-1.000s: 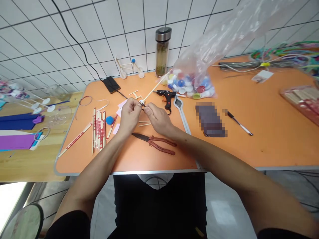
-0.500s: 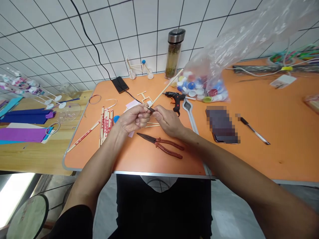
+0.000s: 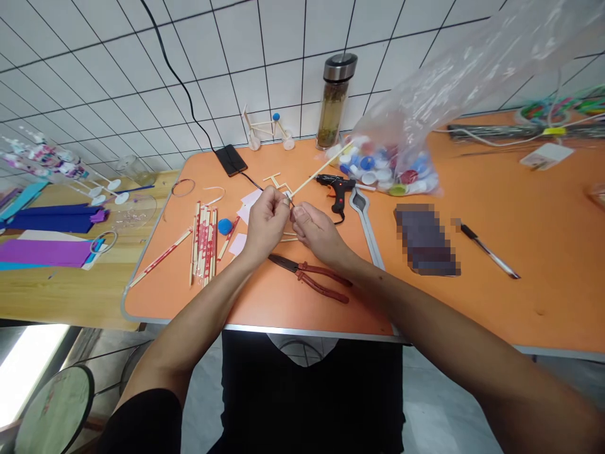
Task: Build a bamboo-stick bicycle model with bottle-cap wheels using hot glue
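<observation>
A thin wooden stick [image 3: 321,169] slants up and to the right from between my hands. My left hand [image 3: 268,221] is closed, its thumb and forefinger pinching the stick's lower end. Close beside it my right hand [image 3: 316,230] is closed on a small dark thing, mostly hidden by the fingers; its kind cannot be made out. Below my right hand lie long-nose pliers [image 3: 312,272] with red-brown handles. Past my hands a small frame of glued sticks [image 3: 273,179] rests on the table. A black glue gun [image 3: 338,188] lies to the right of it.
Wrapped chopsticks [image 3: 203,243] and a blue cap [image 3: 225,226] lie left. At the back stand a small stick model [image 3: 265,129], a tea bottle [image 3: 333,104] and a plastic bag of caps [image 3: 378,164]. A phone [image 3: 428,239] and a pen [image 3: 489,249] lie right.
My left hand has turned over, so its back now shows instead of the curled fingers. The stick's far end has dipped a little to the right. The dark thing is more hidden now.
</observation>
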A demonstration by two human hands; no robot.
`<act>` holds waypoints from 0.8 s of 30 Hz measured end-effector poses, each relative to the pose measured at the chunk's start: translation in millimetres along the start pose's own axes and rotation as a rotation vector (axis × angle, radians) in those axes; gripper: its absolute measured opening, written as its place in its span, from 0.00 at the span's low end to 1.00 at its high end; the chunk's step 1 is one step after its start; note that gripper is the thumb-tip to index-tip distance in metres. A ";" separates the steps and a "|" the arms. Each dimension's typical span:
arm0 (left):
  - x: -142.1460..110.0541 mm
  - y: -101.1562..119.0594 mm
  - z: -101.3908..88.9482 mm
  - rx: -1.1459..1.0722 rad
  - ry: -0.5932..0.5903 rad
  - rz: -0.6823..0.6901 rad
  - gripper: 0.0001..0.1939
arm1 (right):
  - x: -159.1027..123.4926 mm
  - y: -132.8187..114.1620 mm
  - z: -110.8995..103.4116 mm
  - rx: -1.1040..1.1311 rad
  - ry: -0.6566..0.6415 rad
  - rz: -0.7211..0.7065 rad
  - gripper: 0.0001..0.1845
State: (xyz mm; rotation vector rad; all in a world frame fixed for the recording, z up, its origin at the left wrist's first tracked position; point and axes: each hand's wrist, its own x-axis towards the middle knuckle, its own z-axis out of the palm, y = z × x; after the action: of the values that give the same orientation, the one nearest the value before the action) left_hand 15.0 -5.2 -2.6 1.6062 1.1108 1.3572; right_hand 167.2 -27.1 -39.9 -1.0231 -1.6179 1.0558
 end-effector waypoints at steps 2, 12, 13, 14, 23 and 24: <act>-2.6 -1.4 -2.0 0.113 0.001 0.055 0.13 | 0.4 0.4 1.6 0.086 0.016 0.027 0.36; 1.2 2.6 -2.3 0.107 -0.019 0.052 0.13 | -1.6 -3.6 -1.1 -0.018 0.096 0.003 0.34; 3.5 3.8 -3.5 0.047 -0.036 0.015 0.13 | -1.6 -3.6 -2.9 -0.044 0.092 -0.001 0.32; 5.8 5.2 -4.9 -0.015 -0.058 -0.036 0.13 | -1.3 -3.3 -4.9 -0.074 0.088 -0.006 0.31; 15.7 22.9 -20.0 -0.406 -0.237 -0.475 0.11 | 4.6 -1.9 -21.0 -0.190 -0.029 -0.099 0.22; 16.2 23.0 -21.9 -0.428 -0.266 -0.488 0.11 | 4.4 -2.2 -22.3 -0.183 -0.046 -0.100 0.22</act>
State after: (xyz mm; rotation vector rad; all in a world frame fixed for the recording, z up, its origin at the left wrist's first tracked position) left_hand -2.2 2.3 27.8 1.0746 0.8974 0.9432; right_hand 187.3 -19.5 -32.1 -1.0319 -1.8103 0.8831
